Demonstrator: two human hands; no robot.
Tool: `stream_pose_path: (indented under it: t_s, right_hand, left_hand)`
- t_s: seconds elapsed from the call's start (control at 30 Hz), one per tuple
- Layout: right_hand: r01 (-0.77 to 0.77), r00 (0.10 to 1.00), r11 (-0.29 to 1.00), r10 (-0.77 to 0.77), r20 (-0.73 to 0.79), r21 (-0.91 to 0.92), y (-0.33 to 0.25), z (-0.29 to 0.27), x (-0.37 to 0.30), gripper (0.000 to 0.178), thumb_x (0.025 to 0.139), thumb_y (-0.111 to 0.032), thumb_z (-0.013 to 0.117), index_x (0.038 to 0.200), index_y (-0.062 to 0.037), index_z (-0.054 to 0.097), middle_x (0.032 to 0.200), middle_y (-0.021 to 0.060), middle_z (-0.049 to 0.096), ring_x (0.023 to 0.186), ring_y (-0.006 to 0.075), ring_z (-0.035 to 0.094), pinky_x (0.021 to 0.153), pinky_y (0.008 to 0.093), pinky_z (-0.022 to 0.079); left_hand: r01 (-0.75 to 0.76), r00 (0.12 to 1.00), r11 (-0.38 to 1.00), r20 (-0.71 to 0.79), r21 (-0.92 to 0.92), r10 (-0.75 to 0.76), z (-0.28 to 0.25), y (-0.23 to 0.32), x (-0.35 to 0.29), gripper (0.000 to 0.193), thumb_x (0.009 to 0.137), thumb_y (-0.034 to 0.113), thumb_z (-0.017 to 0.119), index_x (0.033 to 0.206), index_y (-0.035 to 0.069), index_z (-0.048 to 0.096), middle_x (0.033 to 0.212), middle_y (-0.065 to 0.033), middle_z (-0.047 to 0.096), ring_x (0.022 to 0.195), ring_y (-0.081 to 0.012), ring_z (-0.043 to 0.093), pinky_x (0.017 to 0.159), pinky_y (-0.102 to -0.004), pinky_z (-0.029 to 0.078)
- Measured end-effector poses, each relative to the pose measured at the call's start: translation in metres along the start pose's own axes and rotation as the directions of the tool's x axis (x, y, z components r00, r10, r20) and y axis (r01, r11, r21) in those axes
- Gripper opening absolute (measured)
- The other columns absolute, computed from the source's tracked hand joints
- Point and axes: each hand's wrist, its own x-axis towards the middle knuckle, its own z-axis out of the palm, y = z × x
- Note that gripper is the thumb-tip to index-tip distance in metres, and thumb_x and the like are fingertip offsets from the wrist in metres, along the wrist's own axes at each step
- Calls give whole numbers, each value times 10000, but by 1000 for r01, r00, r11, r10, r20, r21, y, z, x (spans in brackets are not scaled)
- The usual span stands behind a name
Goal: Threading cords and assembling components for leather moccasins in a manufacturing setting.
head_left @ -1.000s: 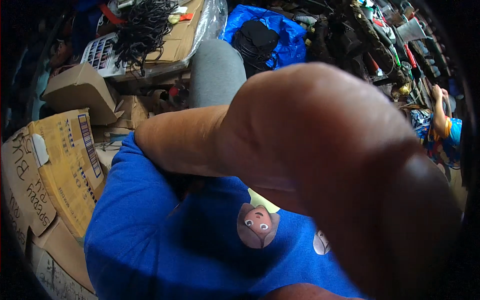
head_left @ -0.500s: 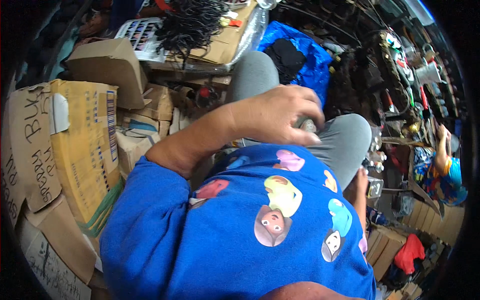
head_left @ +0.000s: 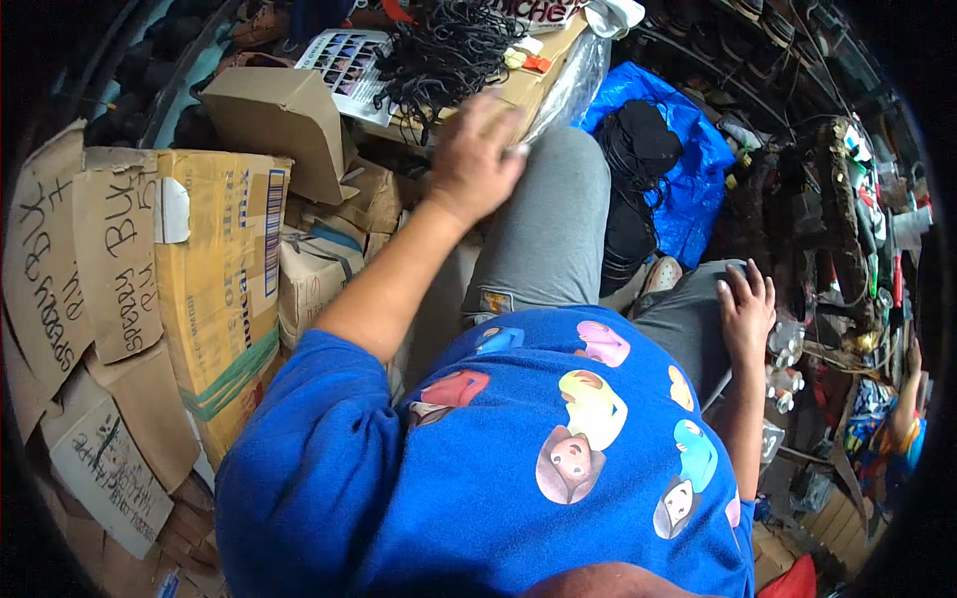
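My left hand (head_left: 477, 159) hovers over the near edge of a cardboard-covered surface, slightly blurred, fingers apart with nothing visible in them. Just beyond it lies a tangled heap of thin black cords (head_left: 439, 65). My right hand (head_left: 748, 307) rests on the grey fabric over my right knee, fingers spread, holding nothing that shows. Between my legs and a blue plastic sheet (head_left: 703, 214) sits a pile of flat black pieces with straps (head_left: 638, 149).
Marked cardboard boxes (head_left: 214, 269) crowd my left side, with an open brown box (head_left: 284, 125) behind them. A picture sheet (head_left: 344, 70) lies beside the cords. Cluttered tools and bottles line the right, where another person's arm (head_left: 907, 404) shows at the edge.
My left hand has moved from above my lap, away and to the left, toward the black cords. My right hand now shows on my right knee. The view has shifted.
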Motion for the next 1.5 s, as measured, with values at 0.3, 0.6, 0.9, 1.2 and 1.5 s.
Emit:
stream_pose_path:
  t_s: [0.3,0.6,0.9,1.2,1.5]
  right_hand:
    - [101,993,993,-97,-63,68,-23,1,35,318,796,-364,602,1057,-186,646,1294,38,470,1269,319,309,999,525,245]
    - [60,998,994,-57,-31,95,-22,2,44,280,793,-330,612,1024,-178,659,1278,30,487,1265,300,323,1012,498,235]
    - [29,999,996,-26,-35,85,-17,3,48,261,792,-309,614,1006,-167,661,1263,38,500,1255,308,335,1010,481,241]
    - [28,999,997,-27,-18,71,-24,4,57,246,793,-313,616,984,-167,668,1247,38,513,1247,304,344,1010,473,242]
    - [22,1000,997,-22,-8,80,-25,0,58,255,800,-325,608,986,-161,666,1252,43,507,1246,305,340,1004,473,244]
  left_hand:
    - [368,883,930,-308,-9,-353,-50,-56,-16,285,699,82,653,959,47,542,1025,-120,480,981,-295,478,856,-383,405]
    - [154,984,965,-125,211,-130,-47,-43,60,591,644,186,752,1183,131,516,1247,-174,381,1148,-349,402,959,-420,362]
    - [64,990,959,101,276,-95,-32,-63,68,551,626,215,767,1142,176,576,1336,-136,371,1239,-364,328,1016,-443,295]
    - [109,967,994,-230,-23,-112,-53,-84,80,215,786,77,607,997,85,652,981,-92,633,923,-245,598,813,-298,451]
    - [-177,984,943,43,280,172,-47,-111,140,186,745,121,642,929,104,667,944,-61,629,878,-271,585,787,-354,460]
